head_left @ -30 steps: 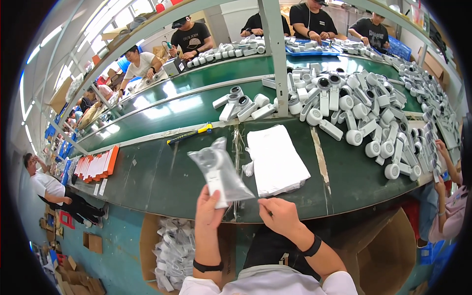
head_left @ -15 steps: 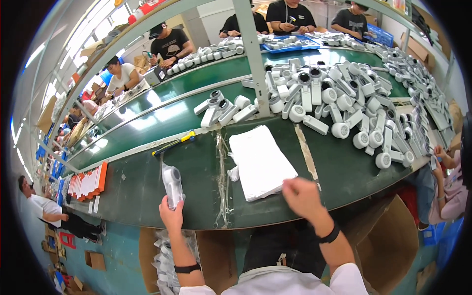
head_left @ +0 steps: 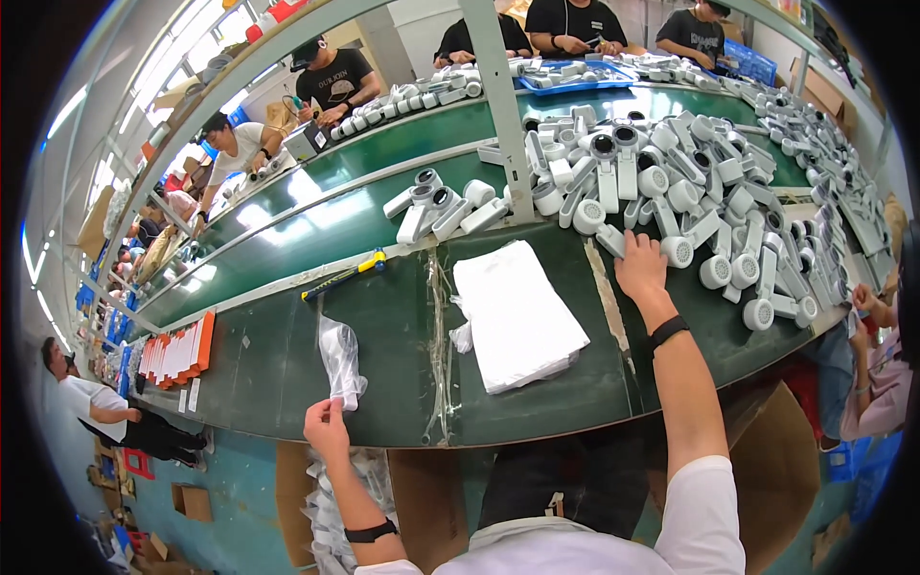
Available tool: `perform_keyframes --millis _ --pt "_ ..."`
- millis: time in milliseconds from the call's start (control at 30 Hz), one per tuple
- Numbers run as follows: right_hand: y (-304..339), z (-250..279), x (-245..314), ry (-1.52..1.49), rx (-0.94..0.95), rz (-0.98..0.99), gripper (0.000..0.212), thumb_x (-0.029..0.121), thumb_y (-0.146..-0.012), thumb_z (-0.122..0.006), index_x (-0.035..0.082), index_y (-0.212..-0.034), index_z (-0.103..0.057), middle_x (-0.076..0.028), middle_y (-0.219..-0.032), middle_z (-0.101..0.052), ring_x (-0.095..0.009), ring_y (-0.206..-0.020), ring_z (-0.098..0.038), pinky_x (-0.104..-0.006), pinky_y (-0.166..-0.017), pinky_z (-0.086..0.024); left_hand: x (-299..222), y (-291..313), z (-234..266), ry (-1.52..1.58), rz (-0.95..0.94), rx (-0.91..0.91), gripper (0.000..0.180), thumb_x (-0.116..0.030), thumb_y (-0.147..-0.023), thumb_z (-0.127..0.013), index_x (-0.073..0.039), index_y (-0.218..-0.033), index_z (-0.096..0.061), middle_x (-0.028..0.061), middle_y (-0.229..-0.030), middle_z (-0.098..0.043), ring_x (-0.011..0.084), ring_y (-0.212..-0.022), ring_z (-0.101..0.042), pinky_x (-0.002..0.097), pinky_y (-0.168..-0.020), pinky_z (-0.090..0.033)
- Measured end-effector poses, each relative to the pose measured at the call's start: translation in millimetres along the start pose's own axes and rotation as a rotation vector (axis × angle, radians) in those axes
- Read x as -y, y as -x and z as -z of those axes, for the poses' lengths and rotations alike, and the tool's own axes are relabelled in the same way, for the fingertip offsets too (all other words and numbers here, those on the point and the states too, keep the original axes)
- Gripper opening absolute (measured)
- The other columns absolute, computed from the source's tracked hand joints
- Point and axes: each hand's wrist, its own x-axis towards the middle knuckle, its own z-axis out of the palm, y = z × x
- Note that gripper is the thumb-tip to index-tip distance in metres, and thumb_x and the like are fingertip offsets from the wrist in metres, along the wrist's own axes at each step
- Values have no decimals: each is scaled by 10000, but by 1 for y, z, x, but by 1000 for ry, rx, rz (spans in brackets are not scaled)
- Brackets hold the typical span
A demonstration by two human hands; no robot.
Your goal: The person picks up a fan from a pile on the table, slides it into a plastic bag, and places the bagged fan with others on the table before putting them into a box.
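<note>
Near the table's front edge, my left hand (head_left: 329, 430) pinches the end of a clear plastic bag (head_left: 341, 381). Inside the bag a white handheld fan (head_left: 335, 343) lies on the table, blurred by the film. My right hand (head_left: 641, 266) is stretched out to the near edge of a big heap of fans. Its fingers are closed over the handle end of a white handheld fan (head_left: 605, 236), whose round grille shows beyond them. Between my hands lies a stack of flat white bags or sheets (head_left: 522, 321).
A yellow-and-black hammer (head_left: 343, 275) lies behind the bagged fan. The heap of fans (head_left: 704, 182) spreads along the right, and a metal post (head_left: 500, 115) rises beside it. Orange-and-white cartons (head_left: 177, 353) stand left. Below are open cardboard boxes (head_left: 431, 498). Several co-workers sit opposite.
My right hand has left the white stack's corner and reached forward right to the fan heap. My left hand has slid back from the bagged fan to the bag's end.
</note>
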Motion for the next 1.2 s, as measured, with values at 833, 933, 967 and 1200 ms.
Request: perform_keyframes --millis 833,933,967,1200 --pt "185 64 17 -2086 323 -322 685 16 -612 -493 85 -1286 -390 -135 -982 -542 -370 -676 -649 -489 -648 -577 -233 114 -157 -56 -900 472 137 -207 -786 -731 -83 -838 -711 67 -780 -634 266 -771 -584 387 -681 -439" --pt "190 53 11 -2079 370 -185 674 8 -612 -494 80 -1275 -398 -128 -993 -543 -357 -662 -651 -469 -604 -571 -240 106 -153 6 -862 427 161 -181 -778 -728 -96 -914 -711 70 -832 -622 260 -796 -583 386 -691 -439" --pt "191 57 16 -2071 361 -196 653 0 -606 -490 71 -1250 -404 -130 -1003 -547 -343 -652 -650 -448 -574 -563 -239 103 -153 2 -861 424 161 -181 -778 -728 -96 -914 -711 70 -832 -622 260 -796 -583 386 -691 -439" --pt "201 55 29 -2035 411 -190 617 -21 -601 -484 56 -1211 -424 -142 -1007 -559 -315 -644 -650 -423 -555 -570 -248 99 -161 -179 -963 490 187 -183 -758 -728 -143 -941 -724 53 -876 -595 259 -821 -562 387 -706 -437"
